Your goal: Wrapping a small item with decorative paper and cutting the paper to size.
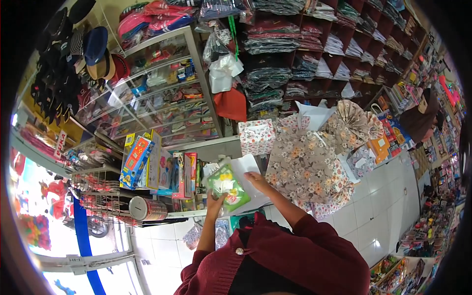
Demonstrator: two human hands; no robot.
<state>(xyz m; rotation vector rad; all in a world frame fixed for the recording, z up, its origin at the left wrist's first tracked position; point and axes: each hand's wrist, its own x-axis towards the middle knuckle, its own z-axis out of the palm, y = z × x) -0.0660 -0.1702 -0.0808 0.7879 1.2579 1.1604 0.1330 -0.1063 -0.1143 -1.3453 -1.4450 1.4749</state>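
Note:
My left hand holds a flat green package in clear plastic by its near left edge, thumb on top. The package has yellow and white printed pictures. Under and beside it lies a white sheet, reaching past the package on the right. The fingers of my right hand are bent against this sheet; whether they pinch it is too small to tell. Right of that hand, brown floral wrapping paper covers a large bundle. A floral-papered box sits just beyond the sheet.
Boxed toys stand upright on the glass counter at the left, near a round coin tin. A glass display case rises behind them. Shelves of bagged clothes line the back. Fan-folded floral paper lies right; another person is farther right.

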